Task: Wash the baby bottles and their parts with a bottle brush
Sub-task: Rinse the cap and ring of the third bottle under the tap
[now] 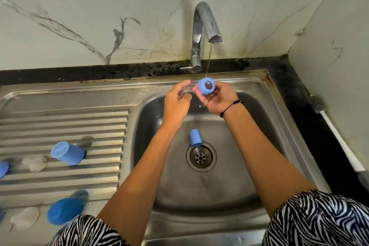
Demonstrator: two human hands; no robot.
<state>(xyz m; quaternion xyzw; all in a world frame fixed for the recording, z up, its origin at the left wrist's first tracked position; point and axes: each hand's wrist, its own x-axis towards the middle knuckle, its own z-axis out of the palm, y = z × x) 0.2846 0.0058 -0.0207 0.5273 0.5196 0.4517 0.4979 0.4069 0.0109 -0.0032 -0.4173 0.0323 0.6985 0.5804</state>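
Note:
My right hand (216,99) grips a blue bottle ring (206,85) under a thin stream from the tap (203,32), its opening facing me. My left hand (176,99) hovers just left of the ring with fingers loosely curled, holding nothing. A blue cap (195,138) lies in the sink basin (249,126) beside the drain (201,157). On the draining board (63,126) lie another blue cap (67,153), a second blue part (64,210) and two clear teats (35,163) (25,217). The bottle brush (337,136) lies on the dark counter at the right.
A marble-patterned wall rises behind and to the right of the sink. A blue piece (3,169) is cut off at the left edge. The black counter strip (299,94) runs round the sink's back and right side.

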